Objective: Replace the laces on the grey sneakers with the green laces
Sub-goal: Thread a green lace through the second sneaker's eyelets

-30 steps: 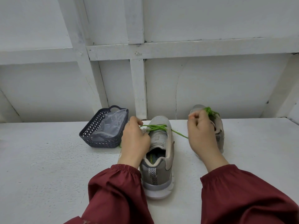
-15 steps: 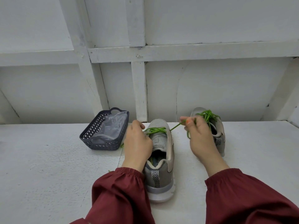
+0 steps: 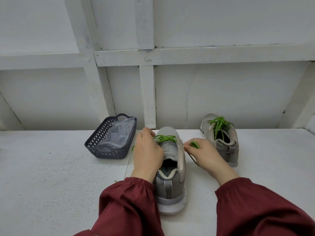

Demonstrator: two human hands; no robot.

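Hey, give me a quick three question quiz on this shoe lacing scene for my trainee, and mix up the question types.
1. True or false: the far sneaker has green lacing in it.
2. What lies in the basket? A a clear bag; B white laces; C a brush.
3. Fill in: the ___ hand pinches the lace end right of the near sneaker.
Key: 1 true. 2 A. 3 right hand.

- sneaker (image 3: 172, 169): grey mesh cloth, matt
- basket (image 3: 109, 150): dark perforated plastic
- bag (image 3: 119, 135): clear glossy film
- tabletop (image 3: 51, 184): white, rough painted
- sleeves (image 3: 129, 205): maroon cloth
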